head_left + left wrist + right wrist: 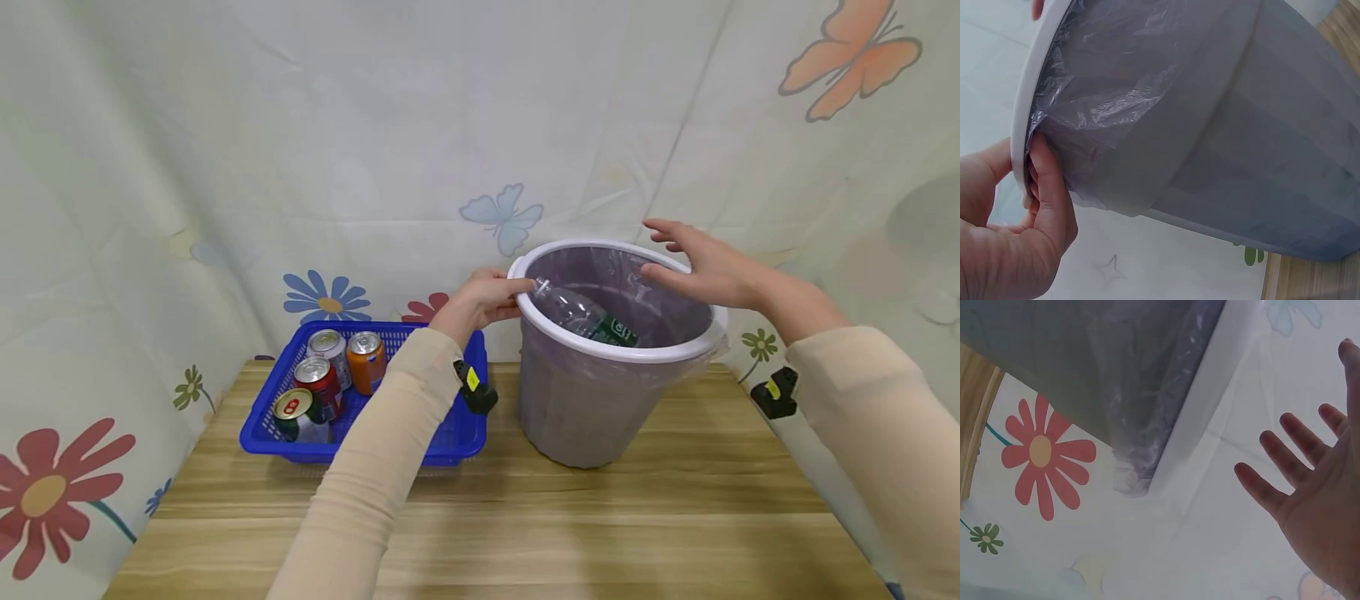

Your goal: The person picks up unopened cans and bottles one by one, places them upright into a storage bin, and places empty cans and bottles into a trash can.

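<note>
A grey trash can [585, 408] with a white rim stands tilted on the wooden table, lined with a clear plastic bag [1110, 94]. Inside it leans a clear plastic bottle [573, 312] with a green label, its neck against the rim's left side. My left hand [487, 298] grips that side of the rim, thumb on top and fingers curled underneath, as the left wrist view shows. Over the can's far right rim, my right hand [708, 267] hovers with spread fingers and holds nothing; in the right wrist view the hand [1316, 487] is apart from the rim.
A blue plastic basket [251, 429] sits left of the can, partly behind my left forearm. Several drink cans [318, 387] stand in its left part. The wooden table [487, 542] extends in front, and a patterned curtain [375, 167] hangs close behind.
</note>
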`<state>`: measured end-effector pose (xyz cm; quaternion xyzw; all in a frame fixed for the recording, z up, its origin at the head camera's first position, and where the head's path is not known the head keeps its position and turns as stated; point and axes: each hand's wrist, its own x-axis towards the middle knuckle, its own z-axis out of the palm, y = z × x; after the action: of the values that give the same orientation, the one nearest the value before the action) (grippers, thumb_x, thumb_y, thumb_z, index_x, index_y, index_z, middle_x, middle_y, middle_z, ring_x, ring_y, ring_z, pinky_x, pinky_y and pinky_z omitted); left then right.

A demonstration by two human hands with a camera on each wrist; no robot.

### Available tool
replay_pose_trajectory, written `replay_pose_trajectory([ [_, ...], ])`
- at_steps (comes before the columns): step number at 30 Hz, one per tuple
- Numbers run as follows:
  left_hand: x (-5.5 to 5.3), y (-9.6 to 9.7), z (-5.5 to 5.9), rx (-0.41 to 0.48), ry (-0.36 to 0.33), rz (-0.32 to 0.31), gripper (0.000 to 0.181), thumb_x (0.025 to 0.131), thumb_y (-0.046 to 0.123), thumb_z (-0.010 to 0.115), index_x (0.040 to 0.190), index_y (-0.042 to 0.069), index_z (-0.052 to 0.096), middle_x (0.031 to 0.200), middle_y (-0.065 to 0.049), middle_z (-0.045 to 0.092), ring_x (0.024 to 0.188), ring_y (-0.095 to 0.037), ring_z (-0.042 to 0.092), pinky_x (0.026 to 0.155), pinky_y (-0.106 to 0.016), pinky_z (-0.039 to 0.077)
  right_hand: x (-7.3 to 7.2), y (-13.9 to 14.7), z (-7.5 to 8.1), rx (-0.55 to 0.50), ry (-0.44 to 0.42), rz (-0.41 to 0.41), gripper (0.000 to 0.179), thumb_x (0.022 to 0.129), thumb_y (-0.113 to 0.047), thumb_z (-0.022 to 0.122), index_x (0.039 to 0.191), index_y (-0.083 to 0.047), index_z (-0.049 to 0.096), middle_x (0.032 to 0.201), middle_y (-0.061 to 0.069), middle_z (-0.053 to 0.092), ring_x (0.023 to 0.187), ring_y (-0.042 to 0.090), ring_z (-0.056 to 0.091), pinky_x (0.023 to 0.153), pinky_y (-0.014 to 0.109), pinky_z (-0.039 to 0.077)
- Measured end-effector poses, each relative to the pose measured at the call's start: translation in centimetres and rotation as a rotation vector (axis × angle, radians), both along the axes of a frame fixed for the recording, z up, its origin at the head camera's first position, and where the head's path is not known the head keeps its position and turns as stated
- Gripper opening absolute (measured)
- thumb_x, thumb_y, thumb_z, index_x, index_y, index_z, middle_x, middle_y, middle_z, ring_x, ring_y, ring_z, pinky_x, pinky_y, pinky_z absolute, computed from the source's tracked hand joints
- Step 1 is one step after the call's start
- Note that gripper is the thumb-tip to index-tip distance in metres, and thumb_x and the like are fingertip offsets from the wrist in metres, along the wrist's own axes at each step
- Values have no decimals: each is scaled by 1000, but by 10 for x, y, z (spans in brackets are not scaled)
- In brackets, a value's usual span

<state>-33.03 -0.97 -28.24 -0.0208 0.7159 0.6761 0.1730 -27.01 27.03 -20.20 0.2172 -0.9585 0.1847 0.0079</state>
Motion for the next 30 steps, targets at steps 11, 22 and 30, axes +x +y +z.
replay_pose_trajectory([
  [11,2,1,-4,-14,44,60,31,82,22,70,100,2,56,95,-10,59,74,-17,63,69,-27,56,7,7,-13,-36,150,15,60,92,-31,55,140,-5,31,132,22,44,119,40,43,96,59,34],
  [22,10,7,-15,-10,171,137,40,78,26,73,105,3,56,93,-12,60,73,-19,64,74,-38,56,25,12,-28,-62,299,-40,32,93,-25,54,114,-1,52,111,15,56,103,34,53,85,51,42],
  [30,12,10,-15,-133,274,207,45,75,31,75,104,6,51,92,-12,57,71,-20,61,59,-31,57,39,11,-39,0,472,-62,14,86,-12,61,97,-4,60,89,8,61,81,23,58,69,42,47],
])
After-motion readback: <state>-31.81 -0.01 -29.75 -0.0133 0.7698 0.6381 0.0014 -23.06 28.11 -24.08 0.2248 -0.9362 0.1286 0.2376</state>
